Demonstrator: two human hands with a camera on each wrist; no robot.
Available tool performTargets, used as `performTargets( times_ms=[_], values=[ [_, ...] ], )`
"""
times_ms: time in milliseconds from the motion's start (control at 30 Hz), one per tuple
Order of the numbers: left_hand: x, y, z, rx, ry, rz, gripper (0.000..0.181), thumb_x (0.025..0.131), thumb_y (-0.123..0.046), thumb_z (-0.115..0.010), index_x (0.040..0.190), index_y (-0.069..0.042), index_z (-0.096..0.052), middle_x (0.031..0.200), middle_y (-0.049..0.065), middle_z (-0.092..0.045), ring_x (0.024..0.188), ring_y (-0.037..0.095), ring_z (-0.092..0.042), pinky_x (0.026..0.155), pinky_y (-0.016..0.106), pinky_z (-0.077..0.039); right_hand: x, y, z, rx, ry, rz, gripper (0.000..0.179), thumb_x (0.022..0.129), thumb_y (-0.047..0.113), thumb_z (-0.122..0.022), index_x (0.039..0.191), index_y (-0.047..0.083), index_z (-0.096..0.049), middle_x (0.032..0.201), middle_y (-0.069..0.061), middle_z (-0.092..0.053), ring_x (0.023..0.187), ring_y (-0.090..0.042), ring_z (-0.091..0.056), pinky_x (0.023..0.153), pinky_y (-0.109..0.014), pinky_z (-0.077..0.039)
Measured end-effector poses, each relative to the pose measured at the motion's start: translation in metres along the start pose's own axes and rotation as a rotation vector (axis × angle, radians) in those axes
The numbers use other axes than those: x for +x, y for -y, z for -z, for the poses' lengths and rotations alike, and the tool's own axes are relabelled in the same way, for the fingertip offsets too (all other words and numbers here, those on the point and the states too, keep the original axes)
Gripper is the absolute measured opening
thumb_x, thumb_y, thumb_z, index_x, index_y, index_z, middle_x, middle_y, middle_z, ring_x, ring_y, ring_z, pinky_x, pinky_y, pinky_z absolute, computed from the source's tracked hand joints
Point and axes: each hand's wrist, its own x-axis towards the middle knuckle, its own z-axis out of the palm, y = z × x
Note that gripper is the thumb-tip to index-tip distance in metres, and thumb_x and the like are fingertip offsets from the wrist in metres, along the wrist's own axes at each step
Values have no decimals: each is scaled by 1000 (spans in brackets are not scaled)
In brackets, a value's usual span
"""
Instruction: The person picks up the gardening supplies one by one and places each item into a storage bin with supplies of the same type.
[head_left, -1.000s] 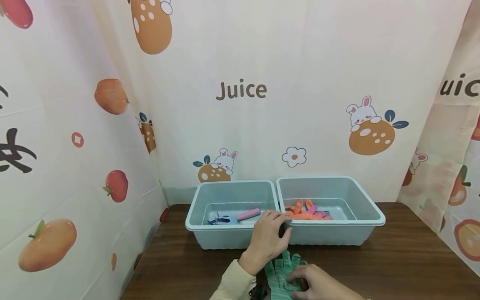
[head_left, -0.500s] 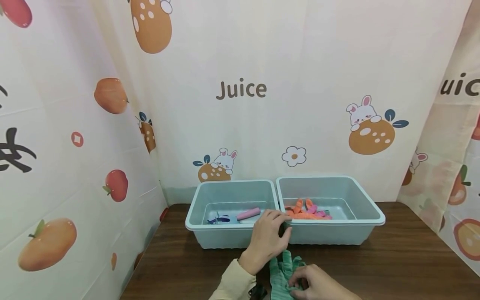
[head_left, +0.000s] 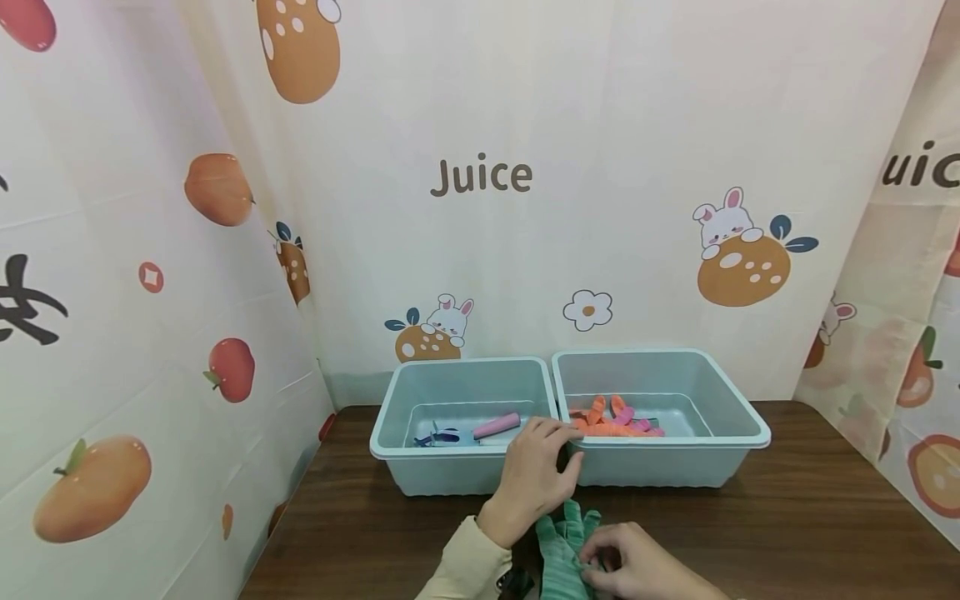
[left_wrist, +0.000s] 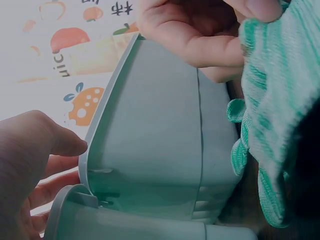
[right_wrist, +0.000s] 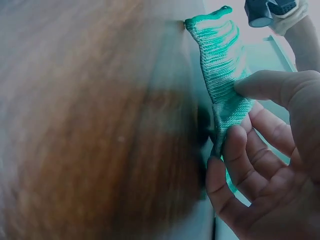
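A green striped knit glove lies on the table in front of two bins in the head view, its fingers pointing toward them. My right hand pinches the glove's right side between thumb and fingers. In the right wrist view, the glove stands partly raised from the tabletop, with the thumb on one face and fingers behind. My left hand rests at the meeting rims of the left bin and the right bin. Its fingers lie relaxed over the edge, and the thumb hangs apart from them.
Inside the left bin are a pink roll-like item and small blue pieces. The right bin contains orange knit pieces with some pink ones. A printed curtain stands behind the wooden table.
The glove lay spread flatter before; now its right side is gathered and lifted, making it look narrower. My right hand has closed on that edge. The left hand has stayed at the rims.
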Motion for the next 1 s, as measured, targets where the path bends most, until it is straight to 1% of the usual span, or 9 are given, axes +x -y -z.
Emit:
performTargets(
  times_ms=[233,400,533,700,800,1000],
  values=[
    [0,1,0,-15,-3,3,20,96,-27,-78,116,-23,-81,112,-7,-76,107,14,-68,90,30,-60,-3,7,3,87,-17,-25,10,101,10,-70,103,8,-80,78,11,-67,67,6,-56,57,-22,-51],
    [0,2,-1,2,-20,-11,21,96,-27,-79,116,-23,-81,112,-7,-76,107,14,-68,89,29,-60,-6,13,6,115,-37,-41,11,102,10,-68,104,6,-78,77,11,-64,66,5,-56,57,-24,-51],
    [0,2,-1,4,-18,-15,21,96,-27,-78,116,-23,-80,112,-7,-76,107,14,-68,90,29,-60,-8,17,10,92,-54,-71,10,102,12,-69,104,9,-78,81,14,-67,68,4,-59,59,-24,-52],
    [0,2,-2,-3,-5,-12,21,97,-28,-77,117,-23,-80,114,-7,-76,108,14,-68,91,29,-59,-10,25,15,20,-105,-110,7,100,18,-72,102,15,-78,86,14,-71,74,2,-62,64,-23,-53],
    [0,2,-2,-3,-2,-9,21,97,-28,-77,117,-23,-80,114,-7,-76,109,14,-68,91,30,-59,-11,30,19,-5,-126,-114,7,100,19,-72,102,16,-78,86,13,-70,76,1,-62,65,-24,-53],
    [0,1,-1,-8,1,-8,22,96,-28,-78,117,-22,-80,113,-6,-77,109,14,-68,91,30,-60,-14,34,24,-17,-163,-96,6,101,18,-71,102,17,-78,87,12,-70,77,1,-62,65,-24,-54]
  ],
)
